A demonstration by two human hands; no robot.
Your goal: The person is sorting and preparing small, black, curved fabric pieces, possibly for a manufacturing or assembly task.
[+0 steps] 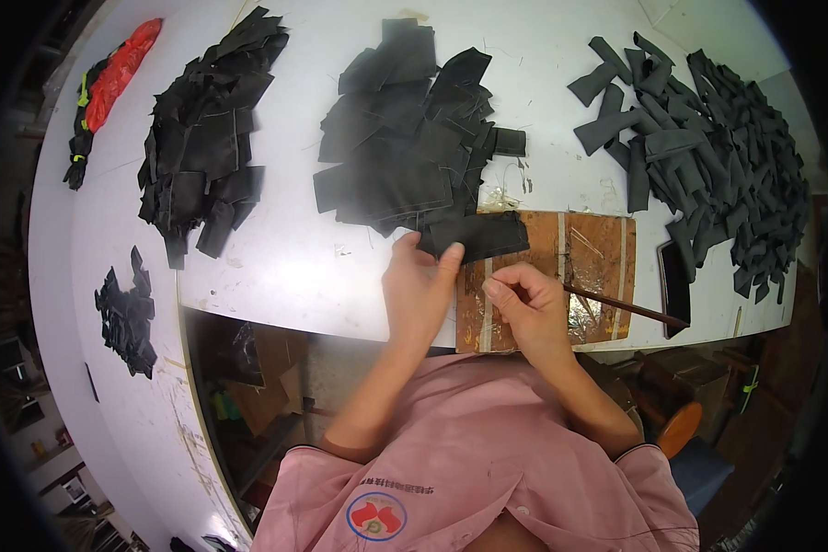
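My left hand [416, 296] pinches a black rectangular fabric piece [489, 237] by its left end, thumb on top. The piece lies flat over the upper edge of a brown wooden board [600, 241] with pale strips across it. Lower on the board, my right hand [535, 317] is closed, thumb against the fingers, holding a thin dark brown stick [627, 305]. The stick points right from that hand; its other end is hidden in the fingers. A heap of flat black fabric pieces [386, 138] lies just beyond my left hand.
Narrow folded dark grey fabric pieces [708, 166] are heaped at the right, beside a dark phone-like slab [676, 290]. Other black fabric piles lie left [202, 147] and lower left [127, 317]. A red plastic bundle [124, 74] sits far left. The white table [285, 267] ends near my body.
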